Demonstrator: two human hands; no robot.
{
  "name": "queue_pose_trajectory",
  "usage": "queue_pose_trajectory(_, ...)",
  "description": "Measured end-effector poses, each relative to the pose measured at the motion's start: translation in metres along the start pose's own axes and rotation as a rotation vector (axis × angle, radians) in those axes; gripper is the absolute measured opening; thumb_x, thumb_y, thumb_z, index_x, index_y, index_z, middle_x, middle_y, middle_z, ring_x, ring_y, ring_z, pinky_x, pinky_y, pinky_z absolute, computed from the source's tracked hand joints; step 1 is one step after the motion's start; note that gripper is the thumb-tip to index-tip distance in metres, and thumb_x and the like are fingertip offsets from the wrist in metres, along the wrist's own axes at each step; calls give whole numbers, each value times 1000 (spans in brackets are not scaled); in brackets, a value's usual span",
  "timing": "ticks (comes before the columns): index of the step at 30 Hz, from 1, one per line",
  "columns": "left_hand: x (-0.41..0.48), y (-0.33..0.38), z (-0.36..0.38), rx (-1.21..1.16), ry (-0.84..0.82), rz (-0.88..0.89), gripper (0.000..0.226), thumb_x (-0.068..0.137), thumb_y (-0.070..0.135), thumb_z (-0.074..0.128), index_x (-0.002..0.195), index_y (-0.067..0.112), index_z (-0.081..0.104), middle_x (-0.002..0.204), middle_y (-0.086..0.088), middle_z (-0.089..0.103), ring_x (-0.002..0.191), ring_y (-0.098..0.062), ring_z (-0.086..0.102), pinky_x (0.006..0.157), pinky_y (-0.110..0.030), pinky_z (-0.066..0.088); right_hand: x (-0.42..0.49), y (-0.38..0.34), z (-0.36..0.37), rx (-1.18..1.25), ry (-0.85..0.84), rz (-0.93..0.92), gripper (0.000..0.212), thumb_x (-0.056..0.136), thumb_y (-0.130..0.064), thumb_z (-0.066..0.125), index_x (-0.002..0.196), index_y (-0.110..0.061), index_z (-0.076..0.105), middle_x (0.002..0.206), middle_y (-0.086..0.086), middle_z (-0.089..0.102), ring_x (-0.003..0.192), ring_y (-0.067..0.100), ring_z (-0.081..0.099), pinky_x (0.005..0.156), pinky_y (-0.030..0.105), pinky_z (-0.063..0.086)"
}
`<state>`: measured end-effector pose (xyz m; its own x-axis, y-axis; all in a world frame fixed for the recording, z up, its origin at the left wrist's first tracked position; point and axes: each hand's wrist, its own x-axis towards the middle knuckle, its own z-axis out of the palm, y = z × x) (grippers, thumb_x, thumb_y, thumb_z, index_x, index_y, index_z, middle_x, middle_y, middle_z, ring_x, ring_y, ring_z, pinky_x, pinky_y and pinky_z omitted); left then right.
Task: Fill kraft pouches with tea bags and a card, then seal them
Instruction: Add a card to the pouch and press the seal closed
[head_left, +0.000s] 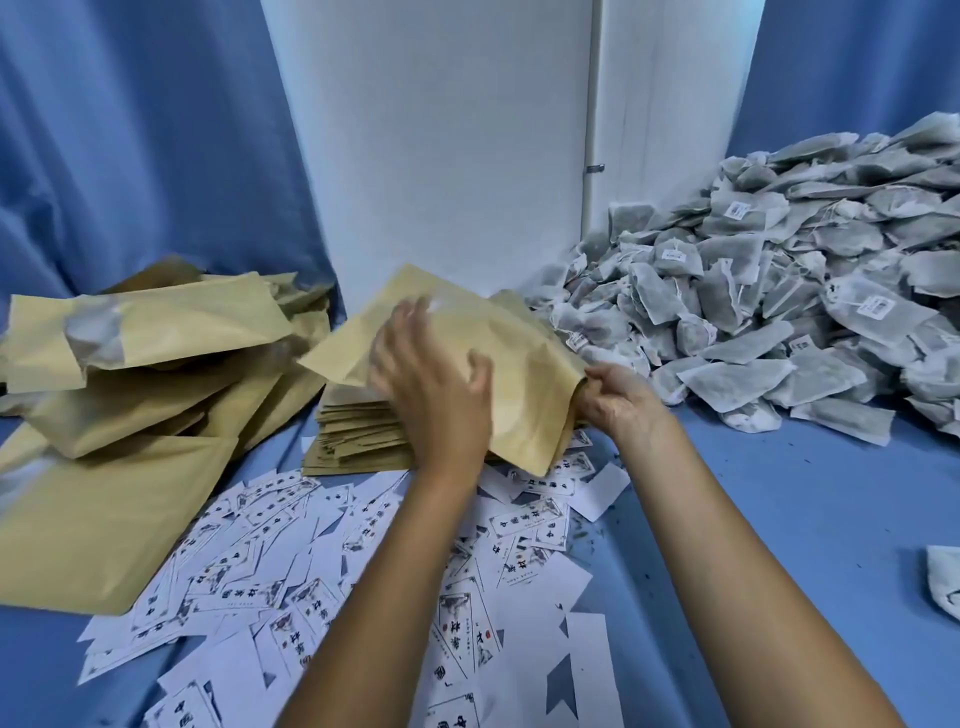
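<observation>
Far left: blue curtain (130, 145) behind, w/ a loose heap of filled kraft pouches (150, 353) in front of it, lying flat and overlapping; one shows a clear window panel. The nearest one lies flat on the blue counter (779, 519), its corner over the cards.

Front-center: scattered printed cards (270, 571), white w/ dark characters, some face down, overlapping each other across the counter.

Center: stack of empty flat pouches (358, 431), neat pile, just behind the cards. Above it a single kraft pouch (524, 364) is held up, tilted, partly over the stack.

Left hand (431, 384) lies on the near face of that pouch, fingers spread fairly wide, thumb out to the right, palm against the paper; blurred, so exact contact at the tips is unclear. Right hand (618, 395) is at the pouch's right edge, fingers curled and pinching it; looks like the open mouth end, can't tell for sure.

Behind center: white wall panel (441, 156).

Right: big mound of tea bags (779, 291), greyish mesh sachets w/ strings and small tags, piled against the wall and curtain, spilling down onto the counter near the right hand. One lone white item (943, 577) at the far right edge, cropped.
</observation>
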<state>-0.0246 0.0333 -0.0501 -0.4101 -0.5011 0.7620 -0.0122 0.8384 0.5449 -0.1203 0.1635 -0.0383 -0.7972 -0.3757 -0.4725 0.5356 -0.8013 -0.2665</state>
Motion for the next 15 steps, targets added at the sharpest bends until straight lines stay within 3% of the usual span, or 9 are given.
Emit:
queue_pose_trajectory(2, -17, -19, -1, -110, -81, -427, 78, 76, 25, 74, 140, 9, 32, 142, -13, 35, 129, -30, 33, 106, -44, 31, 17, 0, -18, 38, 52, -18, 55, 88, 12, 18, 137, 5, 40, 145, 19, 42, 133, 27, 42, 115, 31, 18)
queue_pose_trajectory(3, -24, -24, -1, -297, -170, -664, 80, 76, 24, 76, 140, 8, 30, 137, -12, 40, 121, -29, 42, 99, -41, 39, 25, 1, -25, 102, 53, 1, 49, 95, 7, 17, 139, 4, 39, 146, 18, 41, 135, 27, 40, 116, 33, 17)
queue_pose_trajectory(5, -32, -28, 2, -822, -397, -1126, 58, 82, 21, 72, 130, 9, 41, 115, -10, 59, 96, -27, 59, 80, -41, 51, 26, 9, -32, 80, 54, -35, 45, 100, 2, 19, 139, 1, 39, 145, 17, 43, 134, 26, 41, 115, 32, 18)
queue_pose_trajectory(7, -41, -34, 12, -1232, -629, -1411, 34, 87, 18, 66, 117, 6, 56, 104, -17, 68, 93, -33, 64, 84, -52, 51, 31, 13, -34, 55, 81, -90, 45, 100, 3, 19, 139, 0, 40, 144, 15, 44, 134, 25, 42, 115, 29, 20)
queue_pose_trajectory(9, -48, -38, 18, -1373, -727, -1453, 26, 85, 13, 63, 109, 3, 61, 101, -21, 70, 91, -35, 68, 86, -55, 52, 32, 19, -35, 23, 38, -143, 44, 99, 3, 21, 138, 1, 42, 140, 15, 48, 130, 24, 46, 113, 26, 26)
queue_pose_trajectory(11, -47, -41, 22, -1320, -783, -1384, 31, 87, 6, 59, 117, -1, 56, 91, -20, 72, 77, -31, 71, 69, -47, 59, 34, 18, -42, 47, -43, -193, 36, 98, 3, 26, 129, 3, 45, 120, 18, 59, 112, 26, 59, 102, 26, 43)
queue_pose_trajectory(13, -45, -49, 24, -1205, -747, -1315, 33, 92, -1, 52, 124, -5, 49, 88, -18, 71, 73, -29, 70, 62, -40, 58, 38, 15, -55, -82, -3, -311, 22, 96, 5, 35, 113, 2, 49, 90, 13, 59, 78, 19, 59, 71, 21, 53)
queue_pose_trajectory(15, -45, -56, 25, -1075, -745, -1269, 35, 93, -4, 50, 128, -8, 45, 101, -20, 66, 85, -31, 65, 69, -41, 55, 41, 11, -68, -269, 81, -405, 12, 92, 9, 44, 93, 1, 53, 79, 10, 55, 64, 14, 51, 49, 13, 46)
